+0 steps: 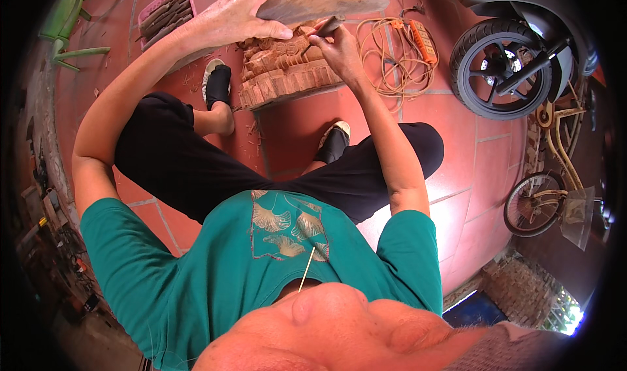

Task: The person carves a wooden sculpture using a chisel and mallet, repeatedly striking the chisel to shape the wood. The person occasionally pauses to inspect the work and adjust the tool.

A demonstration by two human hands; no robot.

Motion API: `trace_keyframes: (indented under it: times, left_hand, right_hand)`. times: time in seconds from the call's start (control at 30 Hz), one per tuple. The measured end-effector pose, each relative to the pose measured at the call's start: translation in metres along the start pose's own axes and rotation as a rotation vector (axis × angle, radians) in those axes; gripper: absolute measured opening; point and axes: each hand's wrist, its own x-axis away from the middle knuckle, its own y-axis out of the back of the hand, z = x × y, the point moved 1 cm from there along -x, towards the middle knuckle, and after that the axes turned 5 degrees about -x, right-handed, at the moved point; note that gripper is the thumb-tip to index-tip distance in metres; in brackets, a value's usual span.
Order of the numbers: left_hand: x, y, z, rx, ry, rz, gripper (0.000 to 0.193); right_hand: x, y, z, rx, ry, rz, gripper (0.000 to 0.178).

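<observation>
My left hand point(251, 18) is closed round one end of a flat wooden mallet point(326, 4), a long brown club that reaches right, over the carving. In my right hand point(341, 49) is a carving chisel point(330, 26). Its dark handle points up beneath the mallet, and its thin shaft slants down to the wood. The mallet overlaps the handle in view; whether they touch I cannot tell. Below both hands stands a carved wooden block point(287, 64) with deep relief and a ridged lower edge. Part of its top is hidden by the mallet and left hand.
A pink basket point(157, 0) of chisel-like tools stands left of the carving, near a green chair point(62, 28). An orange power strip point(423, 42) lies right with its coiled cord point(382, 61). Farther right are a motorbike wheel point(493, 68) and a small bicycle point(535, 202). Shavings dot the tiles.
</observation>
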Motion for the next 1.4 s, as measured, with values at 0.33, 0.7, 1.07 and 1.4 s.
trace_keyframes:
  times: [0.33, 0.7, 1.07, 1.4]
  left_hand:
    - [-0.002, -0.002, 0.003, -0.207, 0.047, 0.052, 0.075]
    - [-0.006, -0.002, 0.003, -0.189, 0.001, 0.099, 0.083]
    - [-0.010, -0.007, 0.009, -0.180, 0.032, 0.129, 0.085]
    - [-0.016, 0.004, 0.005, -0.177, 0.166, 0.247, 0.100]
  right_hand:
    - [-0.002, -0.001, 0.011, 0.125, -0.012, 0.049, 0.026]
    - [0.000, 0.000, 0.002, 0.088, -0.023, 0.038, 0.026]
    - [-0.007, 0.001, -0.010, 0.109, 0.006, 0.040, 0.029]
    - [-0.024, -0.001, -0.028, 0.102, -0.031, 0.076, 0.032]
